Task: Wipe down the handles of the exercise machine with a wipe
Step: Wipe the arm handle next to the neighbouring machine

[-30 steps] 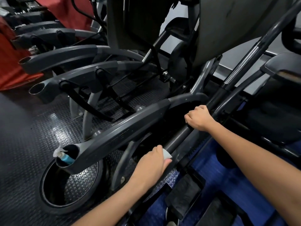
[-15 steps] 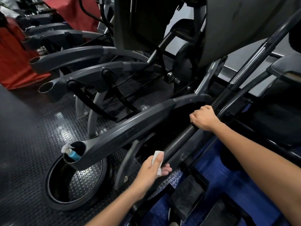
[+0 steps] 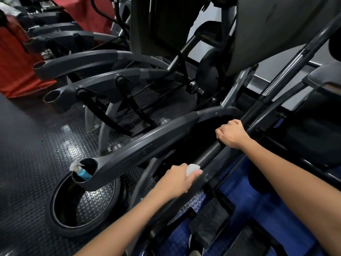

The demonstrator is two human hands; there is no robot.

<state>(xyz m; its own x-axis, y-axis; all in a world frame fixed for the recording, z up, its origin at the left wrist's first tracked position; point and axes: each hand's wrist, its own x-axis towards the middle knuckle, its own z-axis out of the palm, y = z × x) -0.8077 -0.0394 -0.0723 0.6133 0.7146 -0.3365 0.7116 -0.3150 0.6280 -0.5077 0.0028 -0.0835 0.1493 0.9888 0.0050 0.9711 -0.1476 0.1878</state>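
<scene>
While the right hand (image 3: 232,133) grips the handle (image 3: 208,157) higher up, the left hand (image 3: 176,179) presses a wipe (image 3: 192,168) round its lower stretch. Wiping looks underway; the upper part seems left.

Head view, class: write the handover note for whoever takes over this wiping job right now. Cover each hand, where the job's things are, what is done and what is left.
Left hand: grips the white wipe against the lower part of the dark handle bar.
Right hand: grips the same bar higher up, with no wipe.
Spray bottle: stands in the cup holder at the end of the grey side rail.
Done: cannot tell how much of the bar is already wiped.
Left: probably the stretch under and above the right hand, then any other handles.
</scene>
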